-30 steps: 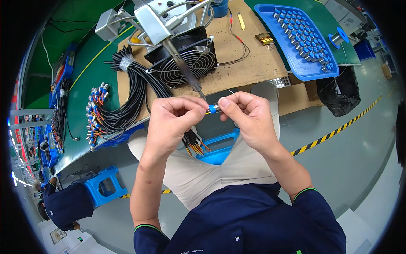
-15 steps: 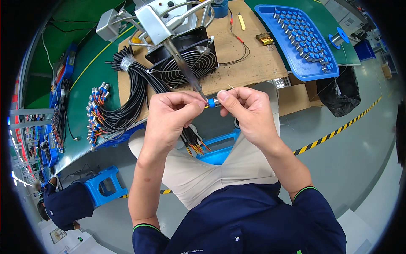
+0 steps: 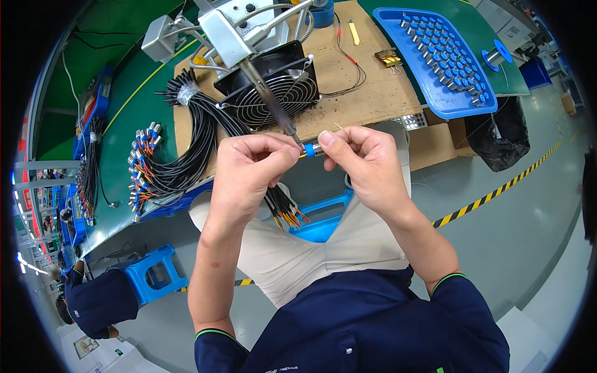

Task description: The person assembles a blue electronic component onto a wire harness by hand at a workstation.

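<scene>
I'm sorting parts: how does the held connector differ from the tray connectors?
The held connector points sideways; the tray connectors stand blue end up. Yellow wire shows at the held connector's blue end; none shows on the tray connectors. Both are silver and blue.

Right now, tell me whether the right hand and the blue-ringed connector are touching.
Touching. The head view shows the right hand pinching the blue-ringed connector by its metal end, with no gap between them.
</scene>
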